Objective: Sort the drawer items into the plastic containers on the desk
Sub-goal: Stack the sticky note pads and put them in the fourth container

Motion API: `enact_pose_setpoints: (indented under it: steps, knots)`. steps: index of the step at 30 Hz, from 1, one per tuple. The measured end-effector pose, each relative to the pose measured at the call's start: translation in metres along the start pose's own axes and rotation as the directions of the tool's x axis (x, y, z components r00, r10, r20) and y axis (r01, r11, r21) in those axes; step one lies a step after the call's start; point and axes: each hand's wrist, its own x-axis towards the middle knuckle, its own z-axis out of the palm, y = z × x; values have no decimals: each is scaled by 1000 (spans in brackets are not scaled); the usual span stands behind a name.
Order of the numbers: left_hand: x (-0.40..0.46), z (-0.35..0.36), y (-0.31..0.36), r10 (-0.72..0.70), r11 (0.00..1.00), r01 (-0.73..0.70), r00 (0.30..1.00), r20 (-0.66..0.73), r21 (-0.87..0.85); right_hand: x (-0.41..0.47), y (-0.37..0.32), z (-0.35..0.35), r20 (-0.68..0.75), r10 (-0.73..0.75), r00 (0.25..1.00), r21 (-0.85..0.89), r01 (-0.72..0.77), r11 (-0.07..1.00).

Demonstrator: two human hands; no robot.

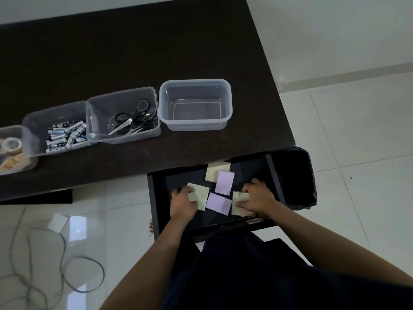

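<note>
Both hands are down in the open drawer (156, 198) below the table (156, 52) edge. The left hand (182, 202) curls its fingers over the near edge of a pale green note pad (201, 193); the right hand (257, 199) is closed around another green pad (238, 198). Two lilac pads (224, 182) and a cream pad (214, 171) lie between and behind them. On the table stand four clear containers: an empty one (195, 104), one with scissors (136, 120), one with batteries (67, 136) whose print is too blurred to read, and one with tape rolls (11, 146)
</note>
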Motion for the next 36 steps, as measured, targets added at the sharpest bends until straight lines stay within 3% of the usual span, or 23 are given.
enact_pose_setpoints:
  steps: [4,11,17,21,25,28,32,36]
  knots:
    - [-6,4,3,-102,993,102,995,7,-63,-4,3,-1,-27,-32,999,106,34,994]
    - [-11,-1,-2,-66,975,67,998,9,-211,-16,12,1,-107,-24,994,328,58,943]
    - [-20,-4,-3,-21,943,16,1000,-11,-333,-21,9,-8,-331,17,943,405,126,906]
    - [-30,-11,-1,-24,890,-7,998,-63,-455,-21,-1,-27,-437,29,899,530,232,816]
    - [-42,-22,7,35,851,-73,996,-83,-519,-23,-11,-34,-378,-133,916,601,352,717]
    - [-51,-33,16,78,813,-93,996,-51,-575,-26,-23,-35,-366,-178,913,604,379,701]
    - [-60,-42,25,100,757,-75,995,2,-649,-29,-39,-31,-387,-87,918,688,350,636]
    - [-68,-44,31,106,689,-45,994,39,-724,-32,-49,-28,-259,110,959,888,192,418]
